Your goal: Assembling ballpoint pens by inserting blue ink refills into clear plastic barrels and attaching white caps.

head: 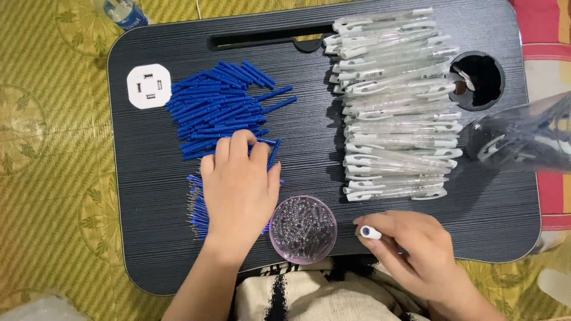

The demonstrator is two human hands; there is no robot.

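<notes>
My left hand [239, 184] lies palm down on the dark lap tray [154, 238], fingertips on the near edge of a heap of blue pen parts [220, 104]. It covers a second bunch of thin blue refills [196, 208]; whether it grips one is hidden. My right hand [410, 241] rests at the tray's near edge, its fingers closed on a white pen barrel [370, 232] whose blue-centred end points left. Between the two hands stands a round clear dish [303, 229] full of tiny beads or springs. A stack of clear pen barrels with white clips [395, 107] fills the right half.
A white socket plate [149, 86] sits at the tray's far left, a long slot [267, 38] along its far edge, a round cup hole [479, 80] at far right. A clear plastic bag [523, 137] overhangs the right side. A bottle [125, 12] lies on the yellow patterned cloth.
</notes>
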